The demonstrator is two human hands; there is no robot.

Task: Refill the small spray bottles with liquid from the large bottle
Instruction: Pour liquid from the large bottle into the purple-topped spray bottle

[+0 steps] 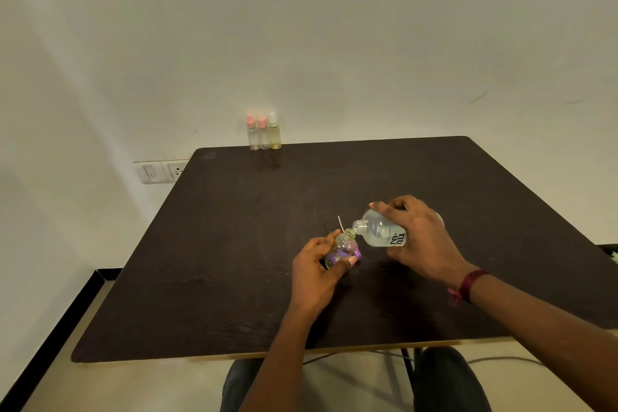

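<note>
Dark brown table (234, 244): matt, faintly grained wood-look top. Large clear plastic bottle (381, 231) and small purple-labelled clear plastic spray bottle (344, 245): glossy, smooth. Maroon wristband (470, 284) at 4 o'clock: cloth.

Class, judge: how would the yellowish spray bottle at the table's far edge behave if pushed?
The yellowish spray bottle is tall and narrow, so it would probably tip. It looks like clear plastic, likely light. Tipped, it may roll off the nearby table edge.

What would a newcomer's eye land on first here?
The pour at mid-table: the right hand tilts the large bottle so its mouth is at the uncapped neck of the small bottle held in the left hand. Next, three capped spray bottles in a row at the far edge of the table.
</note>
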